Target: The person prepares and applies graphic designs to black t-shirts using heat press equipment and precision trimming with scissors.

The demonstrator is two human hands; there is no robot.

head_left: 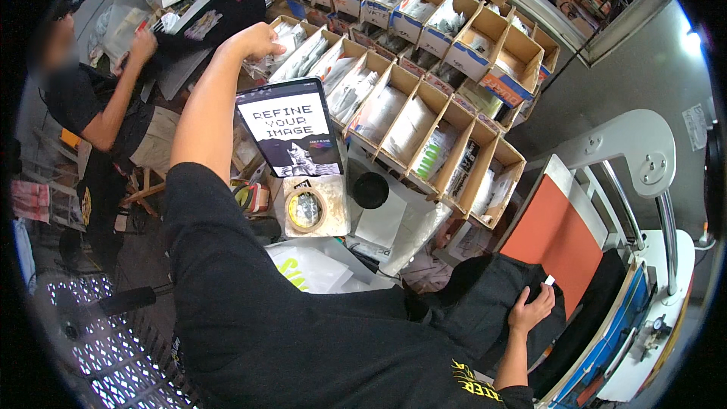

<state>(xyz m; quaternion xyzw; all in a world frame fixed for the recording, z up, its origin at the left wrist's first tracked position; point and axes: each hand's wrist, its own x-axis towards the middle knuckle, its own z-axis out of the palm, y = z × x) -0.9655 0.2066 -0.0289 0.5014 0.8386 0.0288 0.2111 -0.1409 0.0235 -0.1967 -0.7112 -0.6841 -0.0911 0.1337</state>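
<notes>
My left hand (254,42) reaches far forward over the nearest row of cardboard boxes. Its fingers are curled closed above an end box (291,30) filled with clear and white film sheets; what they pinch, if anything, is too small to make out. My right hand (532,308) lies on a black garment (485,295), fingers apart and resting on the cloth. A small white tag (549,280) shows at its fingertips. Part of the garment overlaps the orange-red pad (549,231) of a heat press (640,148). Below my left forearm stands a tablet (291,129) with a black-and-white design on screen.
A tape roll (305,210) and a black cup (370,190) sit below the tablet. White printed sheets (314,265) lie nearer me. More cardboard boxes (466,45) rise in tiers behind. At left, another person (98,106) handles dark cloth. A fan (113,307) stands lower left.
</notes>
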